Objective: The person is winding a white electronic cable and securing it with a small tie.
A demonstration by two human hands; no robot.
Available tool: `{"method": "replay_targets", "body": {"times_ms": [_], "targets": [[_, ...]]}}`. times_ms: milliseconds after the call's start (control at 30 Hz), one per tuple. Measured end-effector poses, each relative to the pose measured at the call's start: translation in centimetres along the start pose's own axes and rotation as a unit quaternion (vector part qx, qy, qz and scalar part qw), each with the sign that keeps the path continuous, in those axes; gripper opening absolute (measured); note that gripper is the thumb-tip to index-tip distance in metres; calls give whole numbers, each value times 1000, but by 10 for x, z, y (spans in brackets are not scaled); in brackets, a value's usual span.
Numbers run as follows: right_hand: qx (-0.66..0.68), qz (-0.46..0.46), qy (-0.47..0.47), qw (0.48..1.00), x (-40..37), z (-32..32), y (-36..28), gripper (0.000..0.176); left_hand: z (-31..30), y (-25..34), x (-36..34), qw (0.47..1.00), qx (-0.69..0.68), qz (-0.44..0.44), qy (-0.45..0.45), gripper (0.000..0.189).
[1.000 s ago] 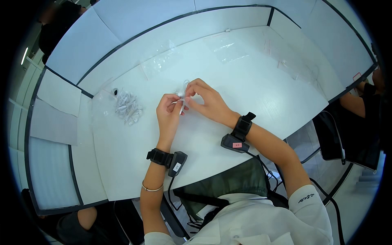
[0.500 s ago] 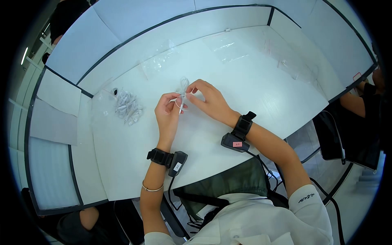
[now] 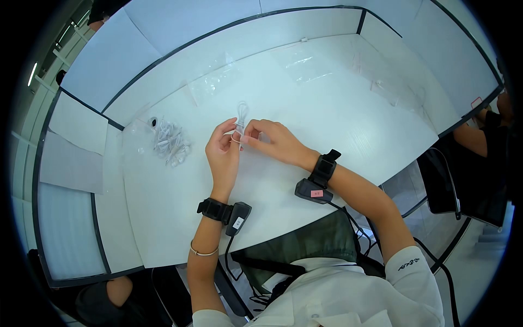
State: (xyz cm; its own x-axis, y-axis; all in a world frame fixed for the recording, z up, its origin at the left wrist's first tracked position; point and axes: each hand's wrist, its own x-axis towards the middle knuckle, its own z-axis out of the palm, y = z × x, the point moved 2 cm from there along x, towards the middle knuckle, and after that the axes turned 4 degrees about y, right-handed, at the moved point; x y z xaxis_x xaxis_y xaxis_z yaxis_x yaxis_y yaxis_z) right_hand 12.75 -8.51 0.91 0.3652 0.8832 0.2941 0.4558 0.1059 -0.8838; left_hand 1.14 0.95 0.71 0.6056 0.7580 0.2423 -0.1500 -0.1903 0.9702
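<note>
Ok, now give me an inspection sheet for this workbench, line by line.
Surface: white table, matte.
Job's things: coiled white cable, its loop standing above the fingers.
Clutter: pile of white cables on the left; clear plastic bags along the far side.
Hands: left hand and right hand both pinch the coiled white cable.
Cables: black lead runs from the wrist device off the table edge.
Surroundings: white partitions; another person at right.

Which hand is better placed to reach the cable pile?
Probably the left hand: the pile of cables lies on its side, while the right hand sits farther away, pinching the looped cable.
</note>
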Motion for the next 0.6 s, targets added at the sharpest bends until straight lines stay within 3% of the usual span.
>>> {"method": "replay_targets", "body": {"times_ms": [167,200,500,600], "targets": [[-33,34,-42,998,0,-1,2,30,0,-2,0,1000,11,12,-5,21],[1,-25,3,1000,1,3,4,32,-1,-3,0,1000,13,6,0,22],[134,-50,46,989,0,3,3,21,1,4,-2,999,47,-23,-4,22],[74,-41,67,994,0,-6,-6,19,4,1,-1,998,37,-33,-34,19]]}}
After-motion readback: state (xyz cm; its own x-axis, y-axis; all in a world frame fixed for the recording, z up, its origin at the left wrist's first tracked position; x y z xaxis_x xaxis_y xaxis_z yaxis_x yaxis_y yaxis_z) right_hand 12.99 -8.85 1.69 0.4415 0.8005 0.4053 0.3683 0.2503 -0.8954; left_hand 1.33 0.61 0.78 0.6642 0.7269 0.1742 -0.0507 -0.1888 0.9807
